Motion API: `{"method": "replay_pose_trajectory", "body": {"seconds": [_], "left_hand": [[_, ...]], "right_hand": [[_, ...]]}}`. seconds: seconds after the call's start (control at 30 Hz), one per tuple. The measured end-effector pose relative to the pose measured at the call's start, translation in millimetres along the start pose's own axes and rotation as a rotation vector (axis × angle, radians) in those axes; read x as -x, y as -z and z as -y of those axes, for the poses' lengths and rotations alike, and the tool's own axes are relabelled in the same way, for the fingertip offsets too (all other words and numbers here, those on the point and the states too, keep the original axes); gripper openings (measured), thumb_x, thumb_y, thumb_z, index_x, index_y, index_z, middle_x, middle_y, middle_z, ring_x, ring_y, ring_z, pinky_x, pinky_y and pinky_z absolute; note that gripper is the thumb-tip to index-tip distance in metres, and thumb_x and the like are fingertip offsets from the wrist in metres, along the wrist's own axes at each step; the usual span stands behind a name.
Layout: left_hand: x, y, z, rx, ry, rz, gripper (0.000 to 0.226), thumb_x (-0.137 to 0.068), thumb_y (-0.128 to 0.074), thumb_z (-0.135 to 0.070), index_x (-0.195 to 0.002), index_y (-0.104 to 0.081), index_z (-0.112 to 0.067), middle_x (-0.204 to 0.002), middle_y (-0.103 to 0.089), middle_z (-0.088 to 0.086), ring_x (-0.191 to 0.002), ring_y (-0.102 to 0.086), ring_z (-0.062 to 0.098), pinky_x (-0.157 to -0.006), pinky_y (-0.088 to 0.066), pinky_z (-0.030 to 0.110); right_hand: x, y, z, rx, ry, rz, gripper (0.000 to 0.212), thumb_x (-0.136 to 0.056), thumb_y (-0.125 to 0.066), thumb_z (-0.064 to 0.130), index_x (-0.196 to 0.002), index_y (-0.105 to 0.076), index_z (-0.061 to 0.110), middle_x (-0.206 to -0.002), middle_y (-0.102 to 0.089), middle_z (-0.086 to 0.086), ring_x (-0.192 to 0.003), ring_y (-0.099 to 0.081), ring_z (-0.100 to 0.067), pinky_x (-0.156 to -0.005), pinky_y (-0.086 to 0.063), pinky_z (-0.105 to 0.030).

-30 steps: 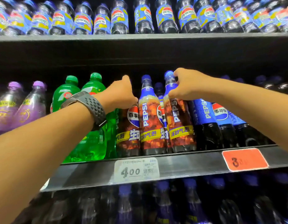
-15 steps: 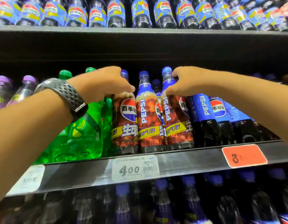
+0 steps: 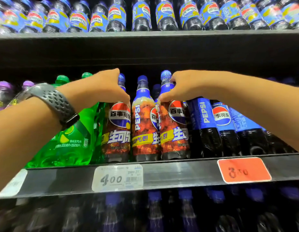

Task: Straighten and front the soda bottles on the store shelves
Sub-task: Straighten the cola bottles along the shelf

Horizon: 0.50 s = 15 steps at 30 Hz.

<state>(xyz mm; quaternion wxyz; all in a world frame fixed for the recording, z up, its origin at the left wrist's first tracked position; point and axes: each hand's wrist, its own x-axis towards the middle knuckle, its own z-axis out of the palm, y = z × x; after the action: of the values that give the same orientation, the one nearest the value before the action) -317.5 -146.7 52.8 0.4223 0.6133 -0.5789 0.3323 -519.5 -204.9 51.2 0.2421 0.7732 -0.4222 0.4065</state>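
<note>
Head view: Pepsi bottles upright, caps up.

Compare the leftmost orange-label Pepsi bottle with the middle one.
The left hand grips the leftmost bottle at its neck; no hand holds the middle bottle. The leftmost bottle shows its round logo frontward; the middle bottle shows vertical PEPSI lettering, logo turned aside. Both stand upright, blue-capped, orange-labelled.

Shop: price tag, bottle-stocked shelf
</note>
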Motion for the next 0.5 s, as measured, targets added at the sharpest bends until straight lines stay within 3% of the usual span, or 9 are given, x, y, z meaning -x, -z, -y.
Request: {"method": "replay_pose_trajectory", "body": {"seconds": [0.07, 0.13, 0.27, 0.4, 0.5], "left_hand": [[-3, -1, -2, -0.071, -0.047, -0.072, 0.079, -0.069, -0.077, -0.033, -0.139, -0.044, -0.014, -0.137, -0.052, 0.010, -0.122, -0.051, 0.028, -0.099, -0.042, 0.034], [-5, -3, -9, -0.104, -0.155, -0.179, 0.072, -0.075, -0.070, -0.036, -0.140, -0.046, -0.015, -0.141, -0.049, 0.009, -0.128, -0.045, 0.027, -0.103, -0.037, 0.034], [-9, -16, -27, -0.346, -0.337, -0.321, 0.053, -0.082, -0.055, -0.055, -0.123, -0.058, -0.021, -0.121, -0.062, 0.006, -0.117, -0.048, 0.030, -0.098, -0.034, 0.043], [-11, -33, -41, -0.595, -0.290, -0.237, 0.073, -0.077, -0.040, -0.079, -0.114, -0.056, -0.018, -0.104, -0.064, 0.013, -0.106, -0.052, 0.031, -0.095, -0.031, 0.043], [-13, -40, -41, -0.643, -0.283, -0.219, 0.088, -0.070, -0.035, -0.088, -0.116, -0.050, -0.014, -0.095, -0.066, 0.009, -0.096, -0.059, 0.029, -0.096, -0.031, 0.044]], "right_hand": [[-1, -1, -1, -0.052, 0.002, -0.011, 0.051, -0.072, -0.070, 0.058, -0.096, -0.060, 0.013, -0.089, -0.062, -0.005, -0.074, -0.058, -0.023, -0.061, -0.044, -0.029], [-1, -3, -4, -0.062, 0.010, -0.052, 0.054, -0.069, -0.073, 0.056, -0.096, -0.060, 0.012, -0.089, -0.062, -0.006, -0.076, -0.058, -0.024, -0.062, -0.044, -0.029], [3, -4, -9, -0.004, 0.039, -0.122, 0.060, -0.069, -0.071, 0.060, -0.100, -0.057, 0.010, -0.097, -0.061, -0.008, -0.084, -0.057, -0.026, -0.067, -0.045, -0.031], [6, -4, -11, 0.054, 0.089, -0.109, 0.064, -0.075, -0.061, 0.065, -0.102, -0.060, 0.007, -0.100, -0.062, -0.012, -0.086, -0.055, -0.027, -0.065, -0.042, -0.032], [7, -4, -13, 0.028, 0.090, -0.100, 0.064, -0.076, -0.058, 0.067, -0.100, -0.059, 0.008, -0.098, -0.061, -0.010, -0.083, -0.054, -0.025, -0.060, -0.038, -0.031]]}}
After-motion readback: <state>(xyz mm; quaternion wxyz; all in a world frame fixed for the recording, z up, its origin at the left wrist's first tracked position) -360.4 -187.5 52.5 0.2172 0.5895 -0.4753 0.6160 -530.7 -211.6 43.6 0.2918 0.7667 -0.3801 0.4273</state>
